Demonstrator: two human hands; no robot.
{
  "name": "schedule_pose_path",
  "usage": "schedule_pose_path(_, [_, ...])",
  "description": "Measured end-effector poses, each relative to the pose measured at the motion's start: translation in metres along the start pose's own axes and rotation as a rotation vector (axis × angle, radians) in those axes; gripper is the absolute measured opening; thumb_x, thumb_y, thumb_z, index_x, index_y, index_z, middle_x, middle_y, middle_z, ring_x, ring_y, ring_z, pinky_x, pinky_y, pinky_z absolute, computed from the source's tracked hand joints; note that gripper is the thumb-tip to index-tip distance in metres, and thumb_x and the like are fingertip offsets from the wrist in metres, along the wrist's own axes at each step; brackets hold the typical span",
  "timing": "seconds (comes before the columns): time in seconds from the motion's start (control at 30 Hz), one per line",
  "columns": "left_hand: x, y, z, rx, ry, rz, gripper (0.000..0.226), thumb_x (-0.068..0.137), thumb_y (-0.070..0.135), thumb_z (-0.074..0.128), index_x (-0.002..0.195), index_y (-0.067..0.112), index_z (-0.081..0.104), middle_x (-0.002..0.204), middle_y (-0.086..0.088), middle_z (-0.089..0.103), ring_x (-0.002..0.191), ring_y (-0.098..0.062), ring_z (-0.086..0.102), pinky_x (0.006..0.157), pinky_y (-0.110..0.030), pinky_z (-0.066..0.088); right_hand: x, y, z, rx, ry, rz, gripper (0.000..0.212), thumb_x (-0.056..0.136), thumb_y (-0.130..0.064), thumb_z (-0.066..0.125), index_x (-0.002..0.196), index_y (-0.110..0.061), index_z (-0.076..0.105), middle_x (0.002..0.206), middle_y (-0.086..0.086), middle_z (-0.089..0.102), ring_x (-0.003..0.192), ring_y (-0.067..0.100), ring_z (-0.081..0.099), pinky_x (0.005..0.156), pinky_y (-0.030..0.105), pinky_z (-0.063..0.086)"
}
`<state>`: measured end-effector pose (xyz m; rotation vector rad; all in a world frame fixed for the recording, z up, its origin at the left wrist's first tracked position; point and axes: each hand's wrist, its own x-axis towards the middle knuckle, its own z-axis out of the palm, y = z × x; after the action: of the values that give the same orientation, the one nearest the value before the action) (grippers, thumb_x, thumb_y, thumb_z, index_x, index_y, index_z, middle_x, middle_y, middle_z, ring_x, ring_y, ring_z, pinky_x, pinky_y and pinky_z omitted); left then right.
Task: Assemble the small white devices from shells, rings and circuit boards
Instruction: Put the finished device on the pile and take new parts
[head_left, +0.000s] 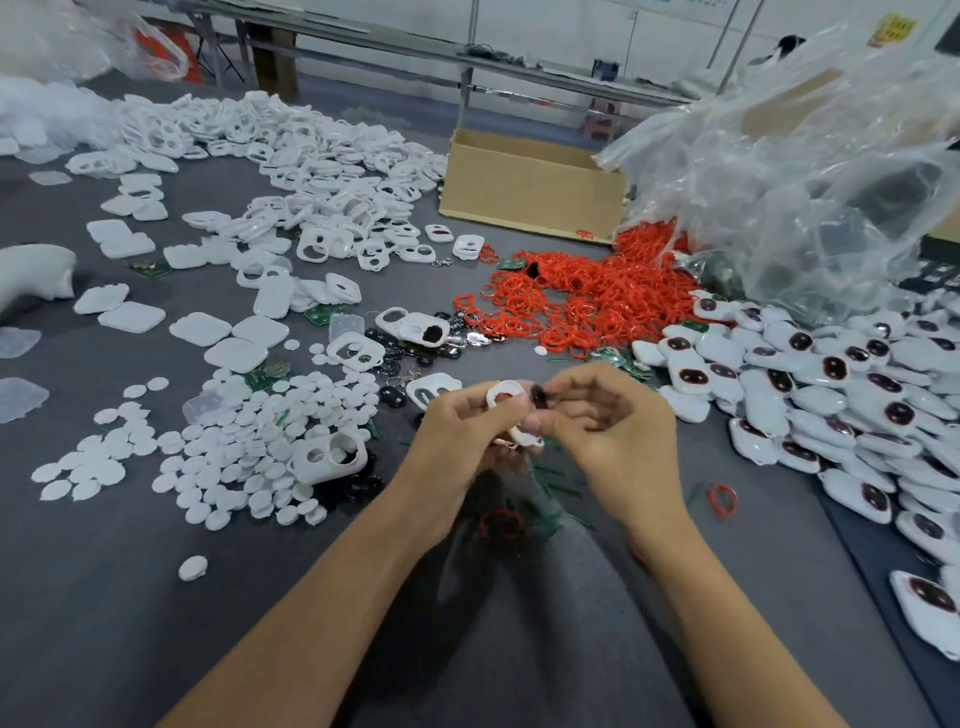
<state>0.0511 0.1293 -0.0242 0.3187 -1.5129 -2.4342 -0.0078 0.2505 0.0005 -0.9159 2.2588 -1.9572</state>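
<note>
Shell between disc pile, device pile

I can see only the top loop and a lower corner of the shell. Its middle is behind the fingers of the left hand and right hand. The right fingertips pinch a dark bit, too small for me to name. Under the hands a red ring and green strips are blurred, perhaps seen through clear film. The bag runs off the top and right edges and covers the right end of the box. The pile of devices is cut by the right edge. A white form is cut by the left edge; I cannot tell what it is.
</note>
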Motion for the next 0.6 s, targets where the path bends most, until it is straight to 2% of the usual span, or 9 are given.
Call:
schedule_pose_path(0.1, [-0.001, 0.001, 0.0, -0.098, -0.166, 0.01, 0.037, 0.08, 0.023, 0.066, 0.111, 0.002, 0.068, 0.08, -0.005, 0.068, 0.069, -0.01, 0.063, 0.057, -0.021, 0.051, 0.002, 0.001, -0.004, 0.306, -0.019, 0.085, 0.028, 0.071, 0.011, 0.071, 0.094, -0.006, 0.068, 0.078, 0.001, 0.074, 0.069, 0.011, 0.067, 0.062, 0.019, 0.053])
schedule_pose_path(0.17, [-0.003, 0.003, -0.002, -0.112, -0.196, 0.041, 0.047, 0.079, 0.026, 0.069, 0.119, 0.002, 0.064, 0.089, -0.006, 0.07, 0.074, -0.01, 0.064, 0.06, -0.021, 0.052, 0.003, 0.002, -0.007, 0.474, -0.048, 0.14, 0.029, 0.07, 0.003, 0.069, 0.098, -0.006, 0.069, 0.079, 0.003, 0.073, 0.069, 0.012, 0.067, 0.062, 0.02, 0.053])
schedule_pose_path(0.3, [-0.003, 0.004, -0.002, -0.06, -0.141, 0.1, 0.038, 0.072, 0.033, 0.069, 0.102, 0.011, 0.075, 0.105, -0.004, 0.069, 0.073, -0.009, 0.065, 0.059, -0.02, 0.052, 0.002, 0.006, -0.01, 0.709, -0.133, 0.243, 0.029, 0.065, 0.001, 0.068, 0.091, -0.011, 0.075, 0.084, 0.01, 0.073, 0.077, 0.022, 0.072, 0.066, 0.021, 0.056])
schedule_pose_path(0.47, [-0.001, 0.004, -0.006, -0.102, -0.095, 0.157, 0.046, 0.072, 0.026, 0.071, 0.108, 0.0, 0.057, 0.088, -0.003, 0.075, 0.077, -0.013, 0.071, 0.068, -0.022, 0.057, 0.004, 0.004, -0.014, 0.813, -0.223, 0.26, 0.031, 0.067, -0.008, 0.069, 0.095, -0.017, 0.077, 0.094, 0.007, 0.075, 0.084, 0.018, 0.073, 0.07, 0.019, 0.056])
schedule_pose_path(0.6, [-0.002, 0.004, -0.004, -0.132, -0.075, 0.157, 0.05, 0.064, 0.029, 0.077, 0.101, 0.003, 0.057, 0.083, -0.007, 0.075, 0.072, -0.017, 0.072, 0.068, -0.025, 0.059, 0.005, 0.002, -0.016, 0.799, -0.211, 0.237, 0.031, 0.065, -0.015, 0.071, 0.096, -0.017, 0.077, 0.091, 0.006, 0.075, 0.079, 0.017, 0.073, 0.067, 0.02, 0.056])
